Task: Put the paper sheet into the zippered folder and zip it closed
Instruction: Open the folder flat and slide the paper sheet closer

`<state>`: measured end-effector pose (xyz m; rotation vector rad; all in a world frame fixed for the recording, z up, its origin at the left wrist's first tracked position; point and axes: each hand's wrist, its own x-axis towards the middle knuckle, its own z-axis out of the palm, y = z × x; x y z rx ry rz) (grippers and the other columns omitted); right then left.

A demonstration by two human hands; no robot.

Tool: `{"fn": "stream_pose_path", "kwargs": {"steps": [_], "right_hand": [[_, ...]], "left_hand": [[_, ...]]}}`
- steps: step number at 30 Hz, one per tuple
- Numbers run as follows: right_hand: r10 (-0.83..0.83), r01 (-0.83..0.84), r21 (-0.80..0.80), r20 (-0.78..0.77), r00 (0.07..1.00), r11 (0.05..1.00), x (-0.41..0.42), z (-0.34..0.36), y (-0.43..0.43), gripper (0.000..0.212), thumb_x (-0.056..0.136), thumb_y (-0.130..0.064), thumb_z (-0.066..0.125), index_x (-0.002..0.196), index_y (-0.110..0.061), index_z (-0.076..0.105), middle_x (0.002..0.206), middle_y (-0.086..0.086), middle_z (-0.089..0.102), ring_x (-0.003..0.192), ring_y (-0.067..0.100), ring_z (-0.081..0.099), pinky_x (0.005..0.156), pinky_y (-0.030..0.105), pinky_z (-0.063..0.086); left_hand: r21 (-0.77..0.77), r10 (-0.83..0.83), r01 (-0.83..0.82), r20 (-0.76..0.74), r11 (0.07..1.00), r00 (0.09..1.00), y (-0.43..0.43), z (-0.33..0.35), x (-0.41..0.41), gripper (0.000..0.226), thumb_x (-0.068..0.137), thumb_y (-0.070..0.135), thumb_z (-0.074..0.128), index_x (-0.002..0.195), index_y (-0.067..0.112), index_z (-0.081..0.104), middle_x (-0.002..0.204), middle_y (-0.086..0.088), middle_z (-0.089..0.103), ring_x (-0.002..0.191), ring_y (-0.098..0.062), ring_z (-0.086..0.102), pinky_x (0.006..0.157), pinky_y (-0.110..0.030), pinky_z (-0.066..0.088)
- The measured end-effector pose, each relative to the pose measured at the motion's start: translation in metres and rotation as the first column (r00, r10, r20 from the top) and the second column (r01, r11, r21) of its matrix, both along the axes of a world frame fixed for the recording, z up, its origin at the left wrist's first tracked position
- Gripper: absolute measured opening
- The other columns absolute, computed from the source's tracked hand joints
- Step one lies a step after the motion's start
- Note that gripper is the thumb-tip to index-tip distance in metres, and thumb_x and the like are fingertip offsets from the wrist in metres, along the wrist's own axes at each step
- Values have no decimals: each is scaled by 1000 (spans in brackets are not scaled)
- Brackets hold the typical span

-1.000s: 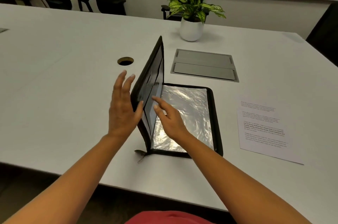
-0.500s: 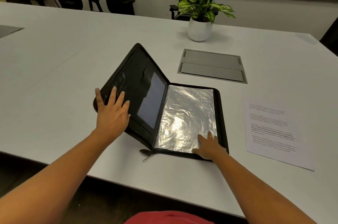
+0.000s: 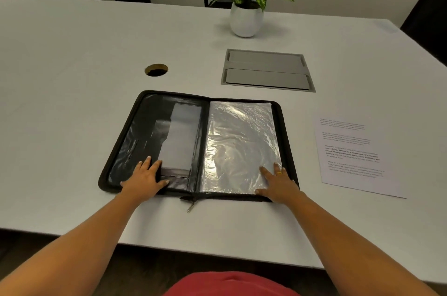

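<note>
Both spread flat on folder point(image 3: 135, 150) — left hand point(image 3: 142, 181), right hand point(image 3: 278, 184) — paper sheet point(image 3: 358, 158) apart, rightward

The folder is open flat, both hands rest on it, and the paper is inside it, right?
Not quite. In the head view the paper sheet lies on the table to the right of the folder, not inside it. The folder is open flat, with the left hand and right hand resting on it.
</note>
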<state>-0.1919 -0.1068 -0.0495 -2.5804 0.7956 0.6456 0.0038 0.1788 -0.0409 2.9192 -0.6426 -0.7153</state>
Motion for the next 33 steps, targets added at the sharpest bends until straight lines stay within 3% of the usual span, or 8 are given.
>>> {"fn": "stream_pose_path", "kwargs": {"steps": [3, 8, 16, 19, 23, 25, 29, 33], "right_hand": [[-5, 5, 2, -1, 1000, 1000, 1, -2, 0, 78, 87, -53, 48, 145, -33, -1, 156, 8, -14, 143, 32, -9, 115, 57, 13], [-5, 5, -7, -14, 1000, 1000, -1, -4, 0, 79, 87, -56, 45, 145, -33, -3, 156, 6, -15, 144, 30, -10, 115, 56, 11], [-11, 14, -57, 50, 999, 998, -8, -3, 1, 73, 88, -55, 44, 146, -30, 6, 157, 4, -4, 145, 27, -1, 116, 52, 15], [-49, 49, -3, 97, 994, 999, -11, 2, -4, 67, 89, -49, 47, 145, -27, 17, 157, 3, 4, 144, 25, 7, 115, 47, 22], [-165, 154, 65, 213, 963, 986, -19, 12, -22, 51, 91, -40, 49, 136, -17, 40, 153, 3, 23, 138, 21, 27, 107, 40, 32], [-216, 203, 76, 261, 941, 976, -28, 16, -36, 47, 91, -37, 50, 132, -16, 46, 148, 3, 32, 133, 21, 36, 105, 38, 36], [-355, 333, 125, 366, 860, 935, -51, 24, -75, 38, 90, -32, 54, 123, -12, 54, 134, 6, 50, 120, 22, 49, 100, 31, 39], [-498, 477, 150, 350, 794, 866, -78, 25, -127, 36, 88, -29, 57, 120, -11, 56, 132, 9, 51, 122, 24, 48, 100, 32, 38]], "left_hand": [[-79, 30, -35, -64, 996, 998, 4, -13, 2, 74, 89, 47, 52, 149, 27, 12, 159, -4, 0, 145, -29, -1, 112, -60, 17], [-129, 87, -87, -6, 988, 996, -1, -14, -5, 66, 91, 44, 51, 147, 28, 20, 158, 0, 5, 146, -26, 1, 106, -70, 14], [-229, 145, -129, 53, 965, 988, -19, -10, -11, 59, 90, 37, 55, 142, 19, 32, 154, -7, 21, 142, -29, 16, 106, -65, 24], [-302, 113, -90, 59, 949, 992, -37, -6, -18, 56, 91, 37, 53, 140, 18, 34, 150, -7, 28, 139, -28, 25, 105, -64, 27], [-193, 47, -15, 161, 981, 986, -74, -1, -30, 59, 92, 42, 50, 143, 21, 30, 153, -4, 24, 143, -25, 17, 108, -67, 9], [-201, 35, 0, 173, 980, 984, -101, 4, -39, 59, 92, 42, 50, 143, 20, 30, 153, -5, 24, 144, -24, 16, 108, -66, 7], [-339, -5, 57, 152, 939, 988, -169, 10, -64, 55, 90, 36, 56, 139, 18, 38, 150, -6, 30, 141, -23, 23, 112, -58, 13], [-426, -147, 178, 105, 887, 984, -245, 15, -98, 52, 89, 30, 58, 135, 9, 44, 145, -13, 38, 138, -26, 28, 113, -35, 22]]}}
